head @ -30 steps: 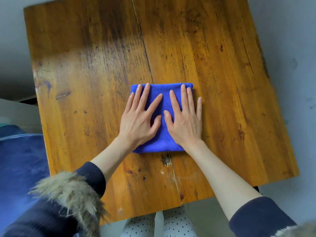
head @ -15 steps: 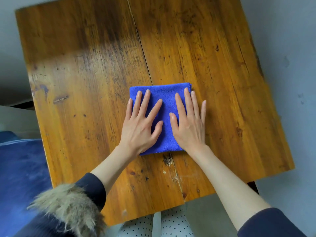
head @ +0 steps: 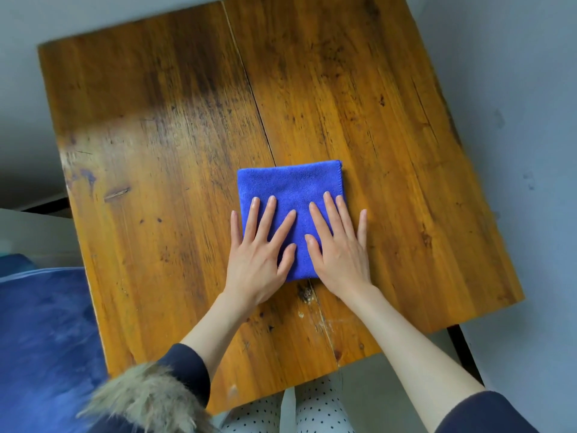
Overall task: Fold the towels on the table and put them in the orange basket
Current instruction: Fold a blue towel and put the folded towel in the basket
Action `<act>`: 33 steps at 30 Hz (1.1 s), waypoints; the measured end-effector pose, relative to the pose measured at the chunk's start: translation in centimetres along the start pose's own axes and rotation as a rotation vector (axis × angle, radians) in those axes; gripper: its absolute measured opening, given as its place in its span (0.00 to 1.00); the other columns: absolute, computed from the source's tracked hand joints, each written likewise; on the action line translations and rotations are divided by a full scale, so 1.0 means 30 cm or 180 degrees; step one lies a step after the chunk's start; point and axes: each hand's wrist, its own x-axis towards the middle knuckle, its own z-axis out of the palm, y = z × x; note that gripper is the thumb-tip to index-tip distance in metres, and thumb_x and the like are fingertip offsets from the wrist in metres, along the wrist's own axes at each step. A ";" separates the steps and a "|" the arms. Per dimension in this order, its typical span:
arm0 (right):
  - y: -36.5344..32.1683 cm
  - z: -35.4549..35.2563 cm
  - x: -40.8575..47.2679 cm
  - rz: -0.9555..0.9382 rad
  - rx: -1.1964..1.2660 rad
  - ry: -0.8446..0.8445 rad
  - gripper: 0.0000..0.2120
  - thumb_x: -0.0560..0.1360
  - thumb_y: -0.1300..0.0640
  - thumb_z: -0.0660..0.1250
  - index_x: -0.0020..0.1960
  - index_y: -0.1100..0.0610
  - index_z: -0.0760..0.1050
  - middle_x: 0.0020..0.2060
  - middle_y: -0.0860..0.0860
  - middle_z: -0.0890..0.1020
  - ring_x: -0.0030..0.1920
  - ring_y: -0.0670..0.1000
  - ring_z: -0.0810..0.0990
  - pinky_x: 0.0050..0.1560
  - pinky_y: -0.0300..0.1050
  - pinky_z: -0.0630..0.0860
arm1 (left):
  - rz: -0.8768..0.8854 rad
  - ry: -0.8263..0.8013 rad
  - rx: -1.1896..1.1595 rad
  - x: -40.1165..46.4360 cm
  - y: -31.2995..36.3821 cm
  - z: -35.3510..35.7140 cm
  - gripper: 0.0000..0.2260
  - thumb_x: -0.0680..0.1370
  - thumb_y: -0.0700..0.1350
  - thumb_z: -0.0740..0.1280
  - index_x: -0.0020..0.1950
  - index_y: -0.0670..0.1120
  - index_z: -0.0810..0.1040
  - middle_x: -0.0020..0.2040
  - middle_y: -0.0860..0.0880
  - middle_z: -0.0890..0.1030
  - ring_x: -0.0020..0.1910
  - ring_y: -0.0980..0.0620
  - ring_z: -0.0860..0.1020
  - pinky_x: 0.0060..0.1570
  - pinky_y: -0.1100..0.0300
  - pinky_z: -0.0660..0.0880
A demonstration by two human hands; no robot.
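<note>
Blue towel (head: 290,189) lies folded flat on the wooden worktop (head: 156,151), a little right of centre and toward the near half. Folded shape close to square, no clear long axis; edges run roughly parallel to the worktop edges, slightly skewed, with the stitched hem along the right side and far right corner. Left hand (head: 259,254) flat on the near left part of the towel, grip apart: fingers straight and spread, pointing far, little finger off the left edge on bare wood. Right hand (head: 340,254) flat on the near right part, grip apart as well, fingers straight, pointing far and slightly left, little finger off the right edge. Thumbs close, not touching. Far strip of towel uncovered. Dark blue sleeves, fur trim (head: 146,398) at near left. Blue fabric surface (head: 43,339) at left, beside the worktop
</note>
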 end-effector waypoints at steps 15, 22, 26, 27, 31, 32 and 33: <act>0.022 -0.136 0.114 0.2556 0.1708 -0.0564 0.15 0.77 0.46 0.60 0.58 0.54 0.72 0.55 0.51 0.78 0.58 0.56 0.74 0.62 0.54 0.68 | -0.1845 0.0366 -0.2383 0.023 -0.078 -0.129 0.18 0.78 0.46 0.65 0.67 0.45 0.69 0.44 0.51 0.76 0.44 0.51 0.76 0.46 0.61 0.69; 0.055 -0.132 0.161 0.2650 0.1948 -0.0984 0.20 0.75 0.46 0.63 0.30 0.55 0.66 0.30 0.50 0.73 0.42 0.58 0.75 0.53 0.53 0.67 | -0.2301 -0.0132 -0.2517 0.075 -0.077 -0.142 0.14 0.76 0.47 0.67 0.60 0.45 0.74 0.47 0.48 0.78 0.48 0.47 0.77 0.46 0.59 0.70; 0.061 -0.136 0.175 0.2685 0.2282 -0.1067 0.19 0.74 0.49 0.65 0.28 0.54 0.64 0.29 0.50 0.70 0.39 0.56 0.72 0.44 0.51 0.63 | -0.2591 -0.0545 -0.2662 0.109 -0.087 -0.150 0.15 0.75 0.46 0.67 0.60 0.46 0.72 0.52 0.44 0.79 0.52 0.44 0.77 0.49 0.53 0.74; 0.064 -0.143 0.176 0.2656 0.2294 -0.1095 0.19 0.75 0.50 0.65 0.28 0.54 0.64 0.29 0.50 0.70 0.37 0.55 0.72 0.42 0.48 0.65 | -0.2621 -0.0578 -0.2700 0.113 -0.085 -0.154 0.14 0.75 0.45 0.67 0.60 0.47 0.72 0.51 0.44 0.79 0.50 0.45 0.77 0.50 0.52 0.74; 0.068 -0.175 0.175 0.2431 0.2370 -0.1288 0.16 0.75 0.54 0.65 0.31 0.56 0.66 0.31 0.51 0.73 0.32 0.51 0.71 0.32 0.42 0.66 | -0.2634 -0.0609 -0.2844 0.104 -0.078 -0.164 0.11 0.75 0.43 0.66 0.55 0.51 0.71 0.45 0.44 0.79 0.45 0.46 0.76 0.49 0.51 0.74; 0.070 -0.180 0.174 0.2408 0.2468 -0.1333 0.13 0.75 0.55 0.65 0.33 0.57 0.68 0.33 0.52 0.75 0.33 0.52 0.73 0.34 0.42 0.67 | -0.2656 -0.0612 -0.2898 0.095 -0.074 -0.165 0.10 0.75 0.43 0.65 0.55 0.50 0.72 0.43 0.45 0.78 0.44 0.46 0.76 0.48 0.51 0.75; 0.073 -0.185 0.172 0.2400 0.2608 -0.1362 0.10 0.74 0.56 0.65 0.36 0.58 0.72 0.36 0.53 0.77 0.35 0.52 0.75 0.36 0.43 0.69 | -0.2684 -0.0598 -0.2986 0.085 -0.068 -0.166 0.10 0.75 0.42 0.65 0.55 0.50 0.72 0.41 0.45 0.78 0.43 0.47 0.76 0.46 0.51 0.76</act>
